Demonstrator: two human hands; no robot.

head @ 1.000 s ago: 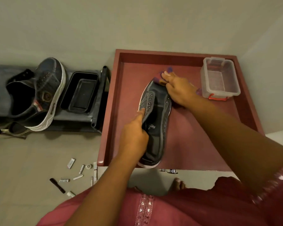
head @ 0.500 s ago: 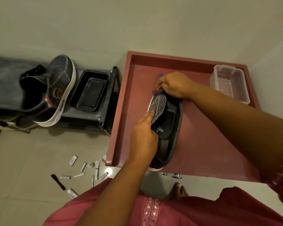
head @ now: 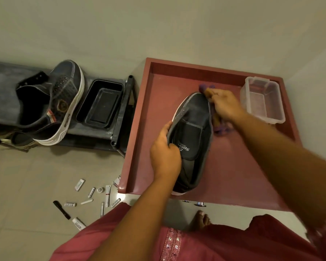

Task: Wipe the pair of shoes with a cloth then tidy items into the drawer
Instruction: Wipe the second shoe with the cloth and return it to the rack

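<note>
A dark grey shoe (head: 194, 129) with a white sole lies in the open red drawer (head: 233, 166), tipped onto its side with its opening toward me. My left hand (head: 165, 153) grips its left rim near the tongue. My right hand (head: 224, 106) holds a purple cloth (head: 219, 129) against the shoe's right side near the toe. The other shoe (head: 64, 102) of the pair leans on a dark low rack (head: 102, 136) at the left.
A clear plastic box (head: 262, 100) stands in the drawer's far right corner. A black tray (head: 100, 104) sits on the rack beside the second shoe. Several small tubes and a black marker (head: 61, 210) lie scattered on the floor, left of the drawer's front corner.
The shoe has tipped further onto its side, opening toward me. My right hand with the cloth moved from the toe tip round to the shoe's right side.
</note>
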